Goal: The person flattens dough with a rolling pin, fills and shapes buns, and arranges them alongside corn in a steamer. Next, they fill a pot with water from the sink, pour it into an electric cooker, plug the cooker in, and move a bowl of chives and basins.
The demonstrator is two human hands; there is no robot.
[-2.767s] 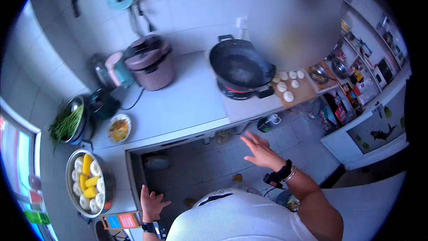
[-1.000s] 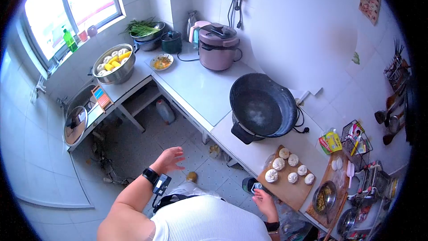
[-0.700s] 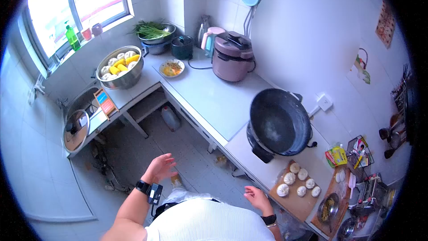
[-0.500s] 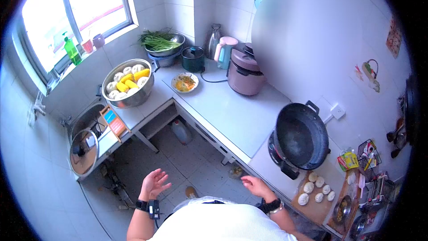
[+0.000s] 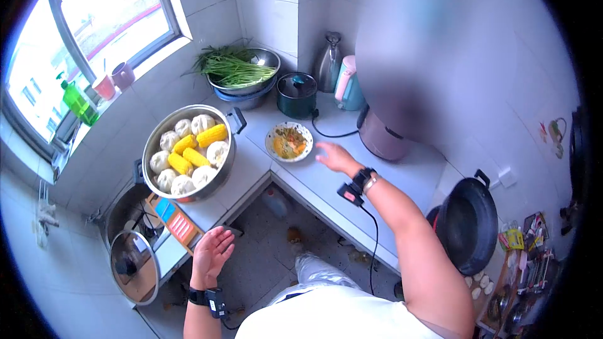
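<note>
My left hand (image 5: pixel 212 252) is in front of the counter near the orange rack (image 5: pixel 178 226), fingers spread, holding nothing. Stretched over the counter, my right hand (image 5: pixel 335 157) has its fingers apart, just right of a plate of cooked food (image 5: pixel 289 142), with nothing held. To the left, a steel steamer pot (image 5: pixel 227 181) holds white buns (image 5: pixel 203 176) and yellow corn pieces (image 5: pixel 211 135). Behind it, green stalks (image 5: pixel 242 72) lie in a metal bowl. A dark lidded pot (image 5: pixel 296 95) stands behind the plate.
A thermos (image 5: pixel 328 63), a pink and teal kettle (image 5: pixel 349 88) and a pink cooker (image 5: pixel 383 135) line the back. The black wok (image 5: pixel 468 226) is at right, near more buns (image 5: pixel 482 281). A glass lid (image 5: pixel 134 268) leans at the sink. A blurred patch hides the upper right.
The view has turned and come closer to the steamer pot and plate. My right hand has reached forward over the counter beside the plate. The wok now appears farther right.
</note>
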